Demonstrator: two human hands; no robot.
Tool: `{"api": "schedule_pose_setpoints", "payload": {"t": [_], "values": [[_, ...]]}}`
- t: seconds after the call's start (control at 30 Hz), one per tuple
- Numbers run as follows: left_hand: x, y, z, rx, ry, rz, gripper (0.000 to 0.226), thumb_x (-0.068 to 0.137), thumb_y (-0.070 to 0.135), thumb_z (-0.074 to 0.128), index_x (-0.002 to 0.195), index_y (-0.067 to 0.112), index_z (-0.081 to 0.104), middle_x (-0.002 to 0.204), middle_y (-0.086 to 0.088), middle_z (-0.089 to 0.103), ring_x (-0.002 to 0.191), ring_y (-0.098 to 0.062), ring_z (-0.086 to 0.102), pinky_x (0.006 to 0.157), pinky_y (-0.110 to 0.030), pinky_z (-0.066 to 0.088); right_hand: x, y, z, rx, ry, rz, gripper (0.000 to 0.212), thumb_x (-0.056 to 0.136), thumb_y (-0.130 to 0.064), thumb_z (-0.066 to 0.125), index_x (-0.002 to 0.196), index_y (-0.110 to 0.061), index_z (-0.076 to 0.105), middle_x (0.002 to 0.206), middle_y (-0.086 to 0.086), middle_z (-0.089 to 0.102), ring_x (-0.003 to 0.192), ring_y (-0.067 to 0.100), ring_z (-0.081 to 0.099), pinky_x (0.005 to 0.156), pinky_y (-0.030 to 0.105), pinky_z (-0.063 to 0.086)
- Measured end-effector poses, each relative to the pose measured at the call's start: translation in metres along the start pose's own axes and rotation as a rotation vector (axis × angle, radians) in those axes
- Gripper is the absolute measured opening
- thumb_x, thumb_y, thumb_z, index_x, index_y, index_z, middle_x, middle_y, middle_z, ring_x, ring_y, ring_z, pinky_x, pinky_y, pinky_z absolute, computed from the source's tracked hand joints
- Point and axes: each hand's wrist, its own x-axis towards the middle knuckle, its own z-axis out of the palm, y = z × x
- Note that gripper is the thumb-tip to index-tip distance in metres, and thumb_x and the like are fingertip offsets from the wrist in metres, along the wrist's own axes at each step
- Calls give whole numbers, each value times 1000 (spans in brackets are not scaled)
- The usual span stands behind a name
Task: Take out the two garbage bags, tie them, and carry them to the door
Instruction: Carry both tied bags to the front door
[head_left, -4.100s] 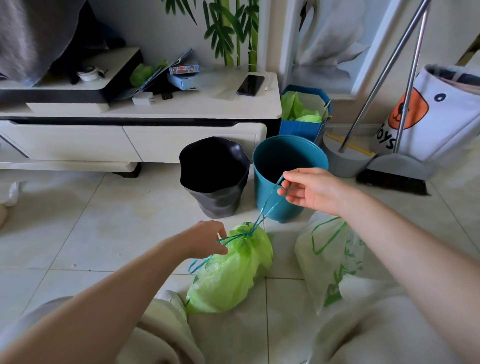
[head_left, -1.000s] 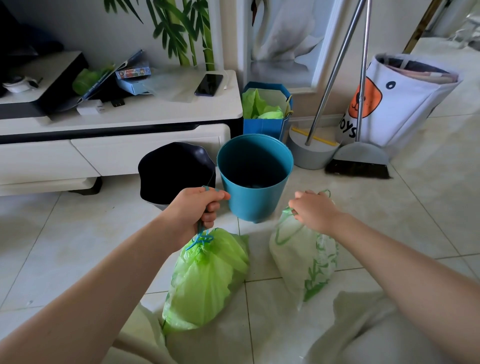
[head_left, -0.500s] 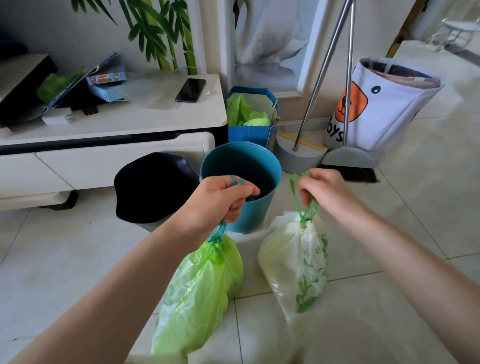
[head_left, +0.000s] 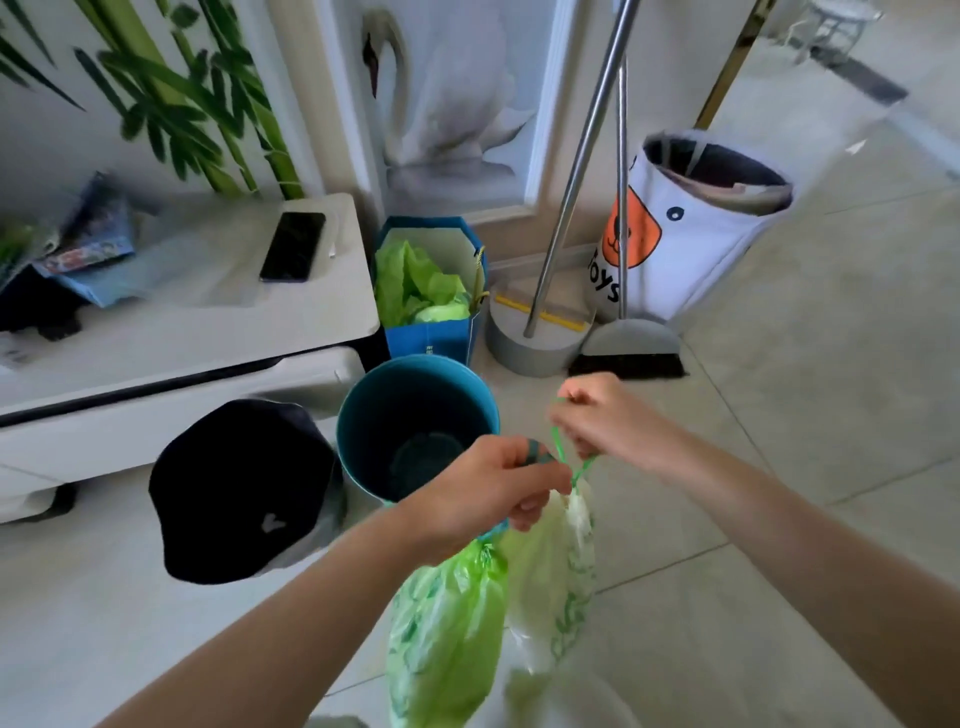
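Both bags' (head_left: 447, 639) bottoms cut off; drawstrings fist-hidden.

Pale tiled floor (head_left: 831, 415) — white cabinet (head_left: 182, 338)

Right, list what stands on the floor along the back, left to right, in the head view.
Black bin → teal bin → blue bag of green liners → grey dustpan → broom head → white toy basket.

open tiled floor (head_left: 831, 441) lies to the right. ahead, the teal bin (head_left: 415, 410), black bin (head_left: 244, 493), cabinet (head_left: 182, 358), broom (head_left: 623, 353) and toy basket (head_left: 696, 234) block passage.
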Motion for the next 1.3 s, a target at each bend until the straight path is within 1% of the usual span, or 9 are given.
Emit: {"api": "schedule_pose_setpoints", "payload": {"t": [0.13,0.23,0.33,0.5,0.67,0.8,0.97,1.1,1.3], "values": [[0,40,40,-126,195,-50,28,94,18,55,68,9,60,49,1,40,50,-16,38,50,-24,35,-35,-6,-42,-92,19,162,24,80,-20,60,62,-4,58,48,7,50,45,17,45,54,30,40],[-2,77,78,-140,234,-106,30,92,21,56,63,14,62,49,1,45,50,-17,42,54,-27,36,-66,-16,-81,-132,95,268,28,78,-21,60,52,-12,52,39,-2,46,41,12,42,47,26,34],[-2,122,120,-106,313,-167,31,92,21,57,62,16,63,52,0,51,51,-16,45,61,-31,38,-105,-28,-132,-37,176,378,18,77,-22,61,63,-10,61,48,-1,53,48,13,51,48,23,36],[-11,203,202,81,314,-186,30,94,22,55,67,12,62,49,4,54,47,-10,48,52,-17,43,-190,-61,-226,183,311,447,15,76,-24,61,63,-16,61,55,1,61,58,19,58,59,25,44],[-19,272,287,320,250,-158,31,94,21,54,65,13,62,48,6,55,53,-14,52,60,-29,43,-279,-87,-314,354,438,463,15,78,-18,57,70,-8,62,56,4,57,56,21,53,62,35,45],[-4,310,349,548,229,-75,31,91,26,54,62,20,61,49,8,59,43,-1,48,44,-13,37,-342,-87,-371,453,582,470,12,81,-19,57,72,-12,62,57,0,57,57,18,53,65,36,48],[31,343,423,679,71,-40,29,88,26,54,61,21,61,48,7,62,54,-13,58,59,-33,48,-408,-61,-426,531,784,486,13,80,-15,59,68,-11,60,52,-6,51,52,13,48,61,32,41],[65,350,485,805,-73,-1,26,87,26,54,63,22,63,49,10,63,60,-19,64,61,-37,52,-446,-29,-461,556,908,543,12,81,-15,60,71,-8,62,55,-4,52,56,15,48,62,32,40],[116,351,577,927,-241,63,21,89,23,59,68,20,60,61,8,65,56,-8,57,43,-9,39,-502,26,-512,540,1160,748,16,81,-19,59,68,-12,60,55,-3,53,55,14,48,53,28,36]]}}
